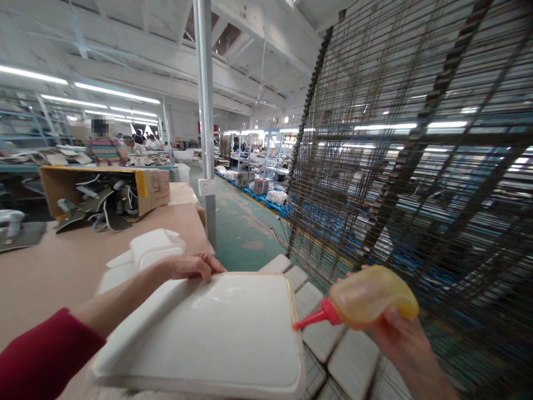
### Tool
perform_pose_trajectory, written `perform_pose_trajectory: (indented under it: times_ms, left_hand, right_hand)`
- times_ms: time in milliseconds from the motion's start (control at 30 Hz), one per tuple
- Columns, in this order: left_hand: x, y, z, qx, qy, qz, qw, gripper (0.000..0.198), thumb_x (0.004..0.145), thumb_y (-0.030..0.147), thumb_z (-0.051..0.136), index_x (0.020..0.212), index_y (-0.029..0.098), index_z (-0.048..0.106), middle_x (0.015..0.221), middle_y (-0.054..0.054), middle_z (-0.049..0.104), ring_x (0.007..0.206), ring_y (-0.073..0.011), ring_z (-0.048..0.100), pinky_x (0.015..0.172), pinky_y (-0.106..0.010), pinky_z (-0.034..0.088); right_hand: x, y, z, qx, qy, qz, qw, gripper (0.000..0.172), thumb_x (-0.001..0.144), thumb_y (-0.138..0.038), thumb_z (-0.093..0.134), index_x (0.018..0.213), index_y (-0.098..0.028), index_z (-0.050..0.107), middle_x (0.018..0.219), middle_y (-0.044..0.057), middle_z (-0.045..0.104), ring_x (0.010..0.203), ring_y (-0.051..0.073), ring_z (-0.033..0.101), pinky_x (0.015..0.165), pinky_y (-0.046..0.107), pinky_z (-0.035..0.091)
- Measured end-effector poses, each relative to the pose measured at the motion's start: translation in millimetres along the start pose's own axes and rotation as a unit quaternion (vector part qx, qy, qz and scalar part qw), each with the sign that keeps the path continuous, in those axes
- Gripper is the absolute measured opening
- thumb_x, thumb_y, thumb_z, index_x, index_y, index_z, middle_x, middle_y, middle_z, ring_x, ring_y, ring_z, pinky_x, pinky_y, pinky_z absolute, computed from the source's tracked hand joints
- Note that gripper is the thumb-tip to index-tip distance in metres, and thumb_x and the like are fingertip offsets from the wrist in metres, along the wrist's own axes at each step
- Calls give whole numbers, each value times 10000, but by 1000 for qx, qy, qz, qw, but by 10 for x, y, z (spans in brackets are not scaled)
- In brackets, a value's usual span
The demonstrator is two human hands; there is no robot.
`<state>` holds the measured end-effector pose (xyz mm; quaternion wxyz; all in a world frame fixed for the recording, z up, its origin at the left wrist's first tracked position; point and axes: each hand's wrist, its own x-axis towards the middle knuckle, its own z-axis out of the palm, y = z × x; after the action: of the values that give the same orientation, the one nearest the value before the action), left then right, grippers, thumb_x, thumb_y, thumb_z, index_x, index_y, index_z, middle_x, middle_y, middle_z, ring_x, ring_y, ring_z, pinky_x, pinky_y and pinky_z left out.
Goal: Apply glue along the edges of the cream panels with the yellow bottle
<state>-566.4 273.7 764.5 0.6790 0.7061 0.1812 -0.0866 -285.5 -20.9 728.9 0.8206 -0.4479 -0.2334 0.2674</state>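
A white panel with rounded corners lies in front of me, a thin yellowish line running along its right edge. My left hand is closed on the panel's far edge, fingers curled over the rim. In my right hand is a squeeze bottle, tilted and holding something yellowish. Its red nozzle points left, with the tip at the panel's right edge. Behind my left hand sit more white pieces on the brown-topped table.
A cardboard box of dark curved parts lies on the table. Several pale panels are spread out at lower right. A tall wire rack leans on the right. A metal post rises beyond the table, and people work farther back.
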Motion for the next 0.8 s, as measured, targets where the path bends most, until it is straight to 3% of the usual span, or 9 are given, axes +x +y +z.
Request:
perform_pose_trajectory:
  times_ms: [233,433,533,800]
  left_hand:
    - [-26,-68,-43,-25,20,2,999,499,521,58,501,941,155,755,786,-19,747,700,-215,675,617,-260,509]
    - [-51,-133,-78,-26,30,21,999,488,505,54,487,900,137,761,794,-31,745,793,-232,673,652,-266,512]
    - [-69,-173,-92,-38,36,17,998,489,513,61,483,911,135,757,794,-31,744,796,-227,670,673,-270,511]
    - [-81,-358,-110,-85,57,19,995,486,510,72,497,912,150,758,858,-29,747,765,-198,669,692,-250,501]
  right_hand:
    - [-67,-38,50,-29,24,31,999,795,410,-504,842,1132,-296,581,1062,101,651,1045,368,567,1051,586,197]
    - [-92,-3,50,-23,10,42,999,815,411,-493,838,1150,-282,566,1131,124,624,1080,375,547,941,548,407]
    - [-91,42,29,-18,26,33,999,847,398,-489,841,1165,-280,549,1145,121,618,1074,384,549,955,577,381]
    - [-120,171,-138,-34,6,-23,999,784,560,-472,787,1256,-278,483,1235,105,574,1172,341,489,1054,546,271]
